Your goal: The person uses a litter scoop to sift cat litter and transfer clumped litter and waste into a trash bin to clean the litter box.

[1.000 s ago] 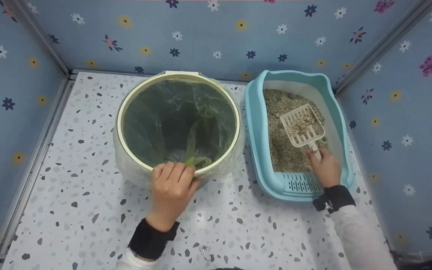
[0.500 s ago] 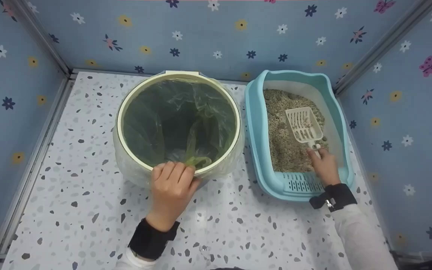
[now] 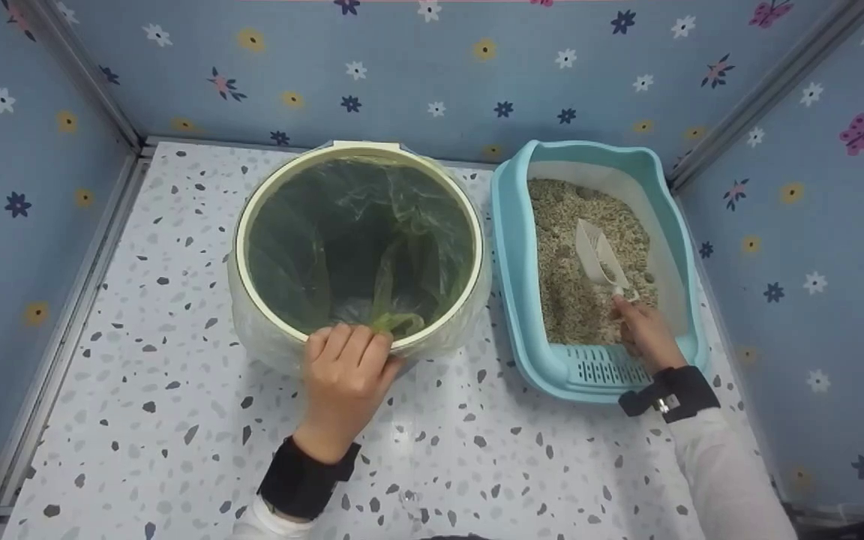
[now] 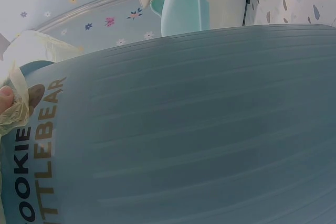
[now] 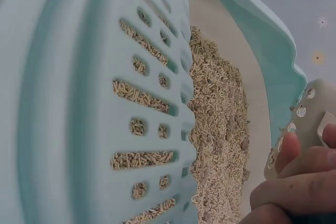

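Note:
My left hand (image 3: 349, 375) grips the near rim of a round trash can (image 3: 243, 262), fingers hooked over its cream ring. A clear, yellowish trash bag (image 3: 398, 247) lines the can and hangs over its outside. In the left wrist view, fingertips (image 4: 6, 98) touch the bag's folded edge beside the can's dark blue-grey wall. My right hand (image 3: 646, 334) holds a cream slotted litter scoop (image 3: 597, 253) by its handle, tipped on its side over the litter box (image 3: 513, 300). Tan pellet litter (image 3: 567, 300) fills the box's floor beneath it. The right wrist view shows curled fingers at the scoop (image 5: 317, 114).
The blue box has high back and side walls and a low, slotted front step (image 3: 604, 365). A narrow strip of speckled floor (image 3: 432, 420) separates can and box. Flower-patterned panels (image 3: 417, 67) enclose the back and both sides.
The scoop has turned from lying level, with litter on its slots, to tipped on its side, and the litter on it has dropped away. My left hand stays at the rim.

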`<state>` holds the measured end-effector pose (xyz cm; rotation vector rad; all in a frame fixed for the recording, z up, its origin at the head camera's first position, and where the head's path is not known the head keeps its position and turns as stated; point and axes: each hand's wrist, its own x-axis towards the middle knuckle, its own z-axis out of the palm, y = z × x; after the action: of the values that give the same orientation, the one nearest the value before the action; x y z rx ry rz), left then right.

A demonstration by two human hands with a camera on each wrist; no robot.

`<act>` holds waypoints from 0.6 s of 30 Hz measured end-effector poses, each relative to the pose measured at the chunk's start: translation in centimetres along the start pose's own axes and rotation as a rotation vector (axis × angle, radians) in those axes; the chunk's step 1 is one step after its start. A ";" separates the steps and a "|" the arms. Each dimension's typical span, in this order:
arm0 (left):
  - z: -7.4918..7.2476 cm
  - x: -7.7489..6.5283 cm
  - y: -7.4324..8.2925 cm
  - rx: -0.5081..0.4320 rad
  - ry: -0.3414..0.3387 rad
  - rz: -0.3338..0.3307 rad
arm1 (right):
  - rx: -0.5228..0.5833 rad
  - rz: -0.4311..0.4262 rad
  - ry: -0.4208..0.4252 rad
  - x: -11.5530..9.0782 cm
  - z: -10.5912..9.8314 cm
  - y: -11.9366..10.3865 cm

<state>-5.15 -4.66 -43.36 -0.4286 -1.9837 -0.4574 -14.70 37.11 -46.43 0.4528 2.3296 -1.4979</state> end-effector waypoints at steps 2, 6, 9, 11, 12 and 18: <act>0.0 0.0 0.0 0.003 0.003 -0.001 | -0.052 -0.009 0.025 0.1 0.0 0.1; 0.1 0.0 0.0 0.012 0.010 0.000 | -0.194 -0.044 0.085 0.0 -0.1 0.1; 0.2 0.1 -0.1 0.012 0.015 0.000 | -0.347 -0.122 0.152 -0.1 -0.2 0.1; 0.2 0.1 -0.1 0.009 0.016 -0.001 | -0.465 -0.189 0.213 -0.2 -0.3 0.2; 0.3 0.2 -0.1 0.007 0.016 -0.001 | -0.516 -0.223 0.241 -0.3 -0.3 0.2; 0.3 0.2 -0.2 0.004 0.009 -0.001 | -0.670 -0.339 0.343 -0.5 -0.6 0.3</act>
<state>-5.53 -4.65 -43.29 -0.4230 -1.9756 -0.4553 -14.22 37.78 -46.21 0.1410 3.1004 -0.6881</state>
